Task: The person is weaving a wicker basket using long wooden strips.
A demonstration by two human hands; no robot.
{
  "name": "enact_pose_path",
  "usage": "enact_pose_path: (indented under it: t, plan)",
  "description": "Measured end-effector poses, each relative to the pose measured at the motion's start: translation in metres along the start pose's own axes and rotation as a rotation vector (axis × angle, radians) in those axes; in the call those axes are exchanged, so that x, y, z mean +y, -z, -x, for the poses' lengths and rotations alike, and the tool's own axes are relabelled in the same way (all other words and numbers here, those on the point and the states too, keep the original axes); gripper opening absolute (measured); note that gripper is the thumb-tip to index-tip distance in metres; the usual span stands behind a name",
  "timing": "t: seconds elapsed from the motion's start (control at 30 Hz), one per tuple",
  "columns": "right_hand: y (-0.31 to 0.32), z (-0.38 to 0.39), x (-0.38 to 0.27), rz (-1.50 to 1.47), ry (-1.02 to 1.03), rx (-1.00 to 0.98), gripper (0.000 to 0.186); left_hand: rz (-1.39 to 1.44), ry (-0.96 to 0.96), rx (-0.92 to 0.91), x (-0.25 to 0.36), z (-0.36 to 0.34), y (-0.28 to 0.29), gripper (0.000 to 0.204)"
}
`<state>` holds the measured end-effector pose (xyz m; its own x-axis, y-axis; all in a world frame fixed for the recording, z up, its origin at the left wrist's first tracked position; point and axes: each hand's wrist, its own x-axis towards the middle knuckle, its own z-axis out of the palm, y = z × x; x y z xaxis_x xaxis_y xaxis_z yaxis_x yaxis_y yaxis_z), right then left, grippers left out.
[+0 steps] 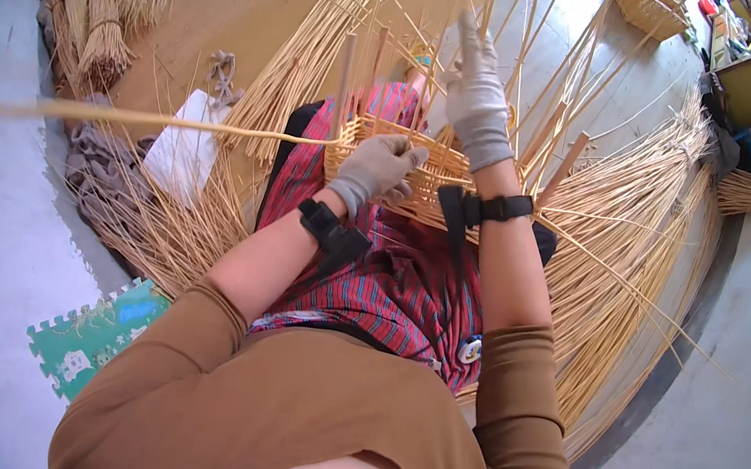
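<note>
A half-woven wicker basket (433, 194) rests across my lap, with upright canes and a few thick wooden stakes (563, 170) rising from its wall. My left hand (376, 172), in a pale glove, is closed on the basket's near rim, thumb and fingers pinched together at the weave. My right hand (478, 97), also gloved, is raised over the basket's right half among the upright canes. Its fingers stretch upward, and no held thing can be made out in it. One long cane (243, 130) runs out from the basket's left end, blurred toward its tip.
Loose canes (621, 268) lie fanned out on the right, with more canes (330, 36) ahead. Tied bundles (104, 36) are at the far left. A finished-looking basket (651, 9) stands far right near cluttered boxes (748, 89). Grey cloth (110, 173) and a green foam mat (96, 336) lie left.
</note>
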<state>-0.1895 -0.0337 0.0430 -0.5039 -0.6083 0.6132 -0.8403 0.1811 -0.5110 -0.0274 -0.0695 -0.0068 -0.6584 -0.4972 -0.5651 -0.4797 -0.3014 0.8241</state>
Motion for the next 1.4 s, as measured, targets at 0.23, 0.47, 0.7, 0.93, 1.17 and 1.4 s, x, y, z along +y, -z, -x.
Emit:
enact_pose_path:
  t: [0.23,0.47,0.7,0.93,1.17,1.4]
  plan:
    - [0.077,0.151,0.042,-0.718,-0.653,0.228,0.016,0.074,-0.062,-0.119,0.009,-0.015,0.009,0.026]
    - [0.093,0.122,-0.032,-0.969,-0.468,-0.050,0.016,-0.465,-0.398,0.306,0.047,-0.009,-0.007,0.044]
    - [0.147,0.133,0.040,-0.911,-0.916,0.344,0.012,-0.260,-0.483,0.107,0.035,-0.002,-0.056,0.039]
    - [0.087,0.001,0.046,-0.209,-0.111,0.027,0.063,-0.582,-0.367,0.131,0.009,-0.029,-0.097,0.037]
    - [0.136,0.077,0.075,-0.624,-0.651,-0.079,0.051,-0.437,-0.428,0.038,0.019,-0.017,-0.096,0.030]
    - [0.078,-0.004,0.048,0.123,-0.083,-0.149,0.053,-0.457,-0.357,0.154,0.012,-0.023,-0.098,0.035]
